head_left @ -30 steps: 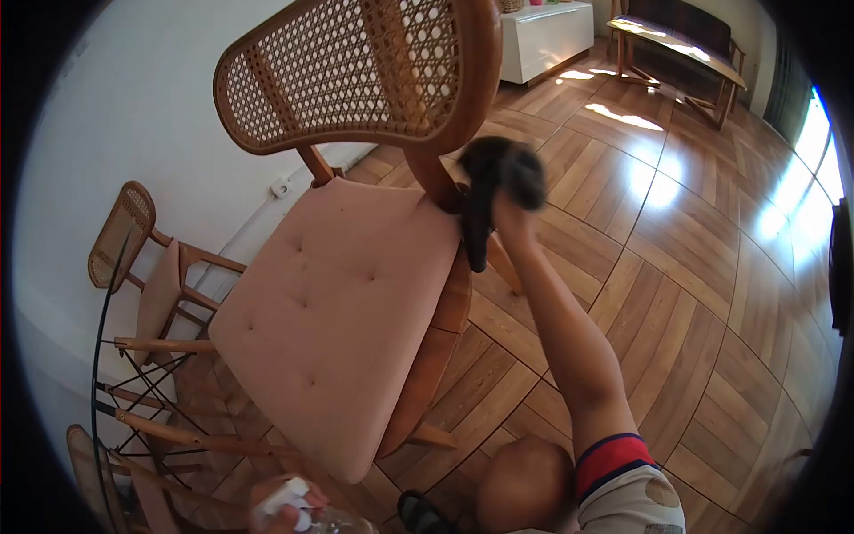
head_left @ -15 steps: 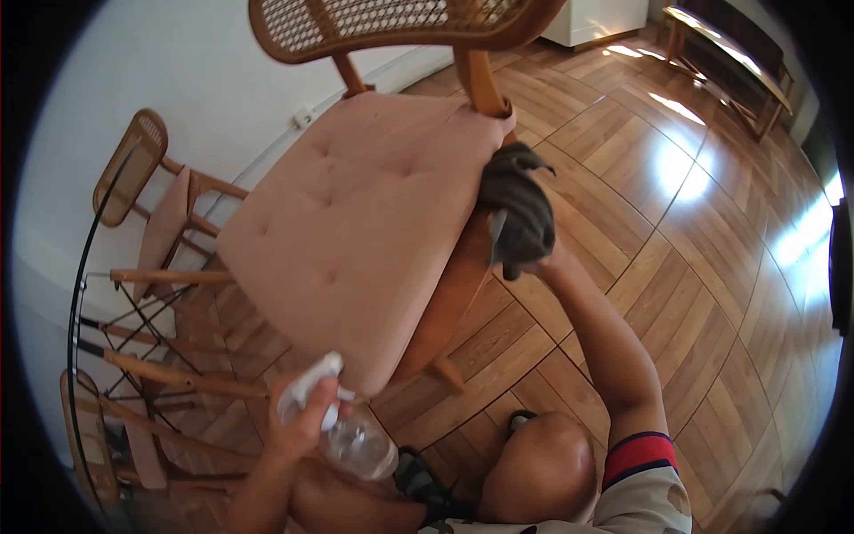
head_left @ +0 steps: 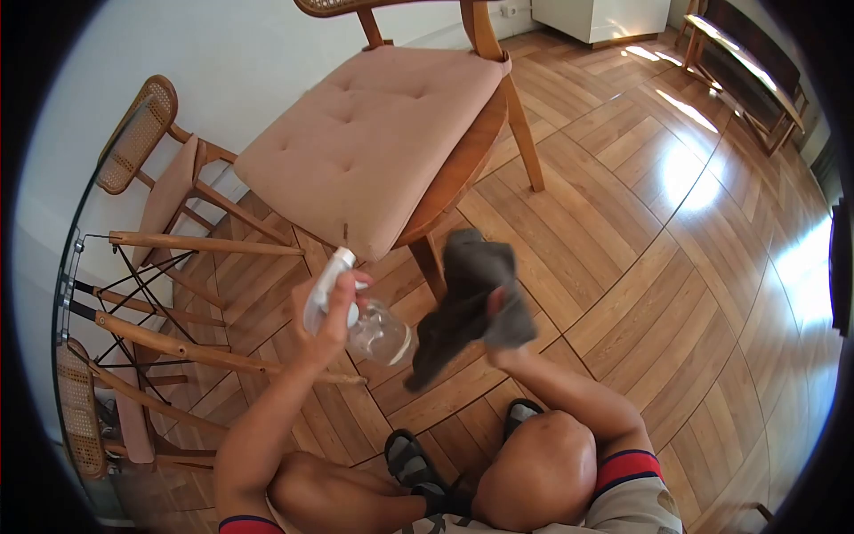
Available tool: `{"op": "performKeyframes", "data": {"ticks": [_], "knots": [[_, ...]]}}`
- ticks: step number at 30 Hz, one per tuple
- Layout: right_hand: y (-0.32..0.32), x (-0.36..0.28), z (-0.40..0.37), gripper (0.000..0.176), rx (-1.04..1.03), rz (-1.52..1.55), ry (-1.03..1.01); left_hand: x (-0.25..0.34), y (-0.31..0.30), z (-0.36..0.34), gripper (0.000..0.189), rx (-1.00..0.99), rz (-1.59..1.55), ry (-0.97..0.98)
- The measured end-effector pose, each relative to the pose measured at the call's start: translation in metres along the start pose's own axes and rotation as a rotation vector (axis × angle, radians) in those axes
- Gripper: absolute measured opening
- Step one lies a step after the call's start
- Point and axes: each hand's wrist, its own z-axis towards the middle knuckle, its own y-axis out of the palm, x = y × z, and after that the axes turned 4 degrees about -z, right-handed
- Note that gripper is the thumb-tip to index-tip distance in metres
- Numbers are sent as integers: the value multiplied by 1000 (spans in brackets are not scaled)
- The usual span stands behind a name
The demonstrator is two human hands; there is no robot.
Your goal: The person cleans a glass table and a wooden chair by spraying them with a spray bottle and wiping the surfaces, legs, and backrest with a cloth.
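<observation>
A clear spray bottle (head_left: 381, 334) with a white nozzle is in my left hand (head_left: 327, 311), fingers wrapped round its neck and trigger. The nozzle points at the front corner of a pink tufted cushion (head_left: 356, 142), where a small dark wet mark shows. The cushion lies on a wooden chair (head_left: 463, 173) with a cane back. My right hand (head_left: 500, 334) grips a dark grey cloth (head_left: 476, 298), which hangs in front of the chair, apart from it. The cloth covers most of that hand's fingers.
At the left, a glass-topped table with wooden legs (head_left: 196, 242) and black rods stands beside another cane-backed chair (head_left: 169, 191). A white cabinet (head_left: 605, 20) and a wooden bench (head_left: 747, 62) are at the back. My knees and sandalled feet are below.
My right hand has drawn the cloth away from the chair's side, down and toward me. My left hand has raised the bottle to the cushion corner, where a dark mark now shows. The view has shifted.
</observation>
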Motion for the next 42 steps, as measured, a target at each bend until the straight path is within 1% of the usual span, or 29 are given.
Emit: {"op": "performKeyframes", "data": {"ticks": [1, 2, 3, 5, 7, 8, 9, 11, 12, 15, 16, 17, 19, 20, 21, 23, 24, 26, 27, 29, 30, 31, 32, 33, 35, 36, 38, 40, 42], "knots": [[-7, -4, -12, 60, 213, 369, 373, -3, 3, -6, 51, -5, 1, -18], [-15, -5, -23, 65, 437, 735, 749, -5, 8, -13, 51, -70, 14, -14], [-27, 6, -24, 66, 470, 764, 813, -7, 13, -18, 51, -133, 27, -5], [-39, 4, -9, 71, 346, 801, 835, -24, 20, -20, 47, -198, 75, -30], [-39, 8, 9, 72, 373, 752, 904, -40, 34, -17, 42, -223, 139, 171], [-37, 13, 16, 73, 381, 700, 956, -40, 45, -18, 27, -152, 47, 155], [-36, 23, 19, 73, 389, 704, 963, -40, 48, -15, 27, -158, 51, 147], [-32, 42, 23, 73, 290, 585, 909, -43, 52, -12, 28, -97, 56, -10], [-27, 44, 29, 71, 277, 564, 900, -54, 51, -4, 30, -91, 119, 123], [-17, 55, 45, 68, 237, 598, 898, -57, 55, 3, 32, -54, 74, 121], [-20, 64, 50, 65, 126, 590, 944, -55, 53, 3, 32, -112, 112, 100], [-13, 68, 50, 65, 126, 597, 951, -57, 51, 2, 32, -112, 119, 92], [17, 55, 66, 64, 201, 680, 791, -64, 49, -3, 31, -195, 215, 120], [26, 55, 68, 68, 83, 546, 555, -70, 44, -7, 29, -219, 233, 90], [33, 78, 56, 69, 34, 577, 737, -74, 40, -11, 29, -223, 237, 86], [58, 100, 35, 73, 88, -109, 58, -80, 34, -21, 27, -162, 148, 106], [57, 114, 17, 73, 96, -109, 68, -81, 29, -26, 27, -171, 151, 98], [47, 141, -19, 71, -79, -469, -73, -79, 21, -31, 26, -175, 156, 90], [43, 152, -34, 71, -75, -469, -82, -80, 17, -31, 26, -174, 158, 100], [37, 169, -60, 63, -132, -511, 101, -86, 13, -34, 26, -197, 161, 71], [39, 165, -48, 63, -126, -513, 99, -91, 13, -36, 25, -174, 146, 85], [45, 148, -29, 58, -66, -531, 74, -92, 12, -33, 25, -182, 146, 79], [50, 130, -15, 53, -9, -547, 66, -92, 10, -33, 25, -202, 179, 29], [54, 117, 0, 53, -13, -545, 95, -93, 9, -37, 25, -219, 212, -27], [59, 101, 34, 56, -170, -505, 258, -95, 12, -40, 24, -196, 183, -51], [57, 103, 31, 56, -171, -503, 257, -92, 13, -39, 24, -204, 196, -39], [48, 116, 13, 65, -47, -180, 247, -87, 13, -35, 25, -195, 204, -6], [43, 144, -25, 65, -66, -285, 217, -86, 12, -36, 24, -179, 137, -4], [31, 160, -57, 59, -231, -193, 613, -81, 13, -36, 24, -171, 149, -20]]}}
